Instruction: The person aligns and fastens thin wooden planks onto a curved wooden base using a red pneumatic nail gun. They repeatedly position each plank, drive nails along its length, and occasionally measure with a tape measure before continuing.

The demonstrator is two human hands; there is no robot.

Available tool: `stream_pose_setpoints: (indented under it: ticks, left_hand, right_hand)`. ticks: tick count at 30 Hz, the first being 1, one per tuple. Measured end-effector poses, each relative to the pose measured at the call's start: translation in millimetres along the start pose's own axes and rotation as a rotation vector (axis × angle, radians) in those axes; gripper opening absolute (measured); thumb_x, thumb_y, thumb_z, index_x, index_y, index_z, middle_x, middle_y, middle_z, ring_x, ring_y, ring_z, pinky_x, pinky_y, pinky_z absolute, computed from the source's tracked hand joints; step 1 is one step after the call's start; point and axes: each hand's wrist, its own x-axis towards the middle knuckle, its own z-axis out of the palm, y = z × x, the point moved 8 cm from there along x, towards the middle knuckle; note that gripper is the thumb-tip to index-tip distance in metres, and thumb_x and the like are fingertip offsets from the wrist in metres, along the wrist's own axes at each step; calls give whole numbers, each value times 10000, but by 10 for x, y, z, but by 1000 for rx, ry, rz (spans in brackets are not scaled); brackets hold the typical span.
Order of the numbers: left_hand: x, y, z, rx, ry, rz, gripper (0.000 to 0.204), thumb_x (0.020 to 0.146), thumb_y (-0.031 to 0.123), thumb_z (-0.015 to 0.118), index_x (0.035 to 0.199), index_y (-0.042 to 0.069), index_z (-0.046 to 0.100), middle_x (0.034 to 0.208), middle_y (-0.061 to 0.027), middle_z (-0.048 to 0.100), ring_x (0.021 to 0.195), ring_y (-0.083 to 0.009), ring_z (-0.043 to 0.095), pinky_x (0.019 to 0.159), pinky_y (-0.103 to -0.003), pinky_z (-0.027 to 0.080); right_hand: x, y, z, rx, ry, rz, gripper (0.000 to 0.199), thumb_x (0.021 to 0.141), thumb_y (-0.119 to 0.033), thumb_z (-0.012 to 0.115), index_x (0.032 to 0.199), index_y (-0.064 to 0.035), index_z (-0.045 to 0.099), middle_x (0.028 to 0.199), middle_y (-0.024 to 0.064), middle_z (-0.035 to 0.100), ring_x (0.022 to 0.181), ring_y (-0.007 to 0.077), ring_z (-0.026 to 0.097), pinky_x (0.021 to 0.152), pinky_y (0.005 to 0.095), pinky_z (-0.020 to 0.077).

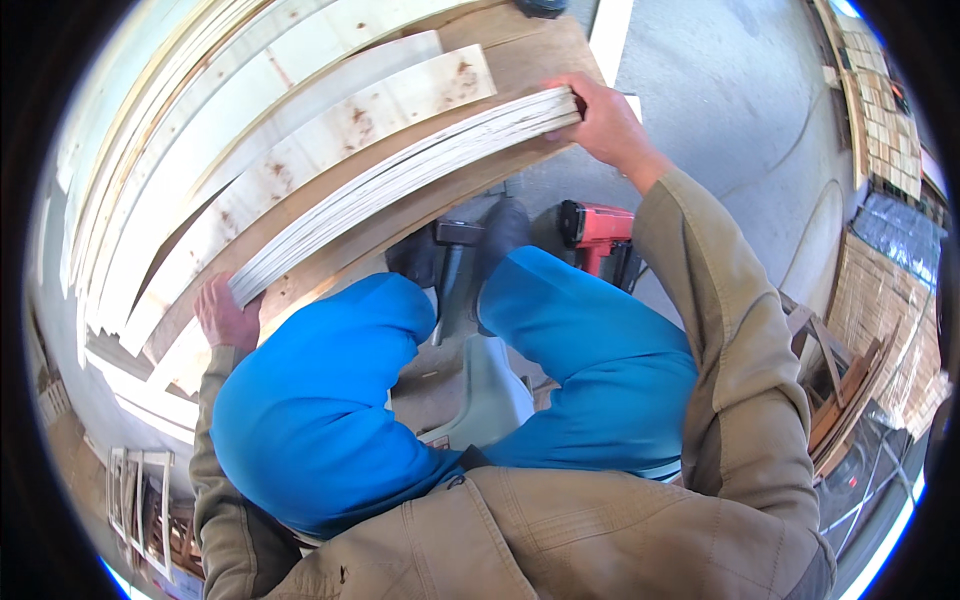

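Note:
A bundle of thin pale wood strips (400, 185) lies on edge across a brown board (520, 60), slanting from lower left to upper right. My left hand (225, 315) grips the bundle's near end. My right hand (605, 125) clasps its far end, fingers wrapped over the tips. Below the bundle are my knees in blue trousers (330, 400), and my tan jacket sleeves reach up on both sides.
More pale planks (250, 110) are stacked at the upper left. A hammer (452, 260) and a red nail gun (598, 235) lie on the ground between my feet. A pale stool seat (490, 390) shows between my legs. Wooden frames (850, 370) pile up at the right.

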Motion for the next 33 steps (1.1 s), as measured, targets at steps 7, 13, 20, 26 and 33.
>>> stream_pose_setpoints:
  ticks: [7, 13, 20, 26, 33]
  left_hand:
    - [76, 102, -99, -47, -23, 6, 532, 803, 306, 899, 1196, 99, 605, 1179, -149, 654, 1146, -379, 608, 1033, -524, 420]
    - [121, 136, -183, -90, -102, -24, 540, 800, 270, 910, 1217, 89, 619, 1206, -161, 667, 1163, -391, 607, 1034, -524, 436]
    - [178, 96, -282, -160, -333, -12, 584, 755, 267, 935, 1213, 56, 642, 1133, -184, 692, 1108, -396, 639, 1015, -503, 460]
    - [139, 18, -130, -340, -681, -180, 618, 722, 191, 966, 1234, 15, 668, 1127, -221, 713, 1077, -399, 683, 951, -471, 531]
    - [155, -7, 104, -512, -792, -322, 586, 733, 156, 959, 1194, 45, 615, 1087, -181, 740, 1069, -337, 716, 933, -439, 537]
  right_hand:
    - [15, 62, 29, 75, 4, -17, 570, 745, -55, 927, 1256, -91, 676, 1092, 81, 778, 1014, 195, 731, 903, 344, 575]
    - [37, 46, 59, 116, -23, 19, 562, 758, -39, 906, 1266, -73, 669, 1133, 81, 770, 1043, 175, 725, 937, 331, 563]
    - [-150, 73, 24, 162, -191, 180, 584, 759, -53, 902, 1288, -18, 655, 1139, 87, 761, 1061, 175, 707, 951, 340, 559]
    - [-296, 58, 81, 161, -354, 247, 575, 773, -57, 884, 1294, 14, 652, 1148, 104, 748, 1046, 180, 696, 944, 340, 560]
    - [-294, 88, 94, 184, -382, 273, 511, 807, -107, 864, 1252, 32, 656, 1081, 103, 738, 954, 173, 680, 870, 335, 567]
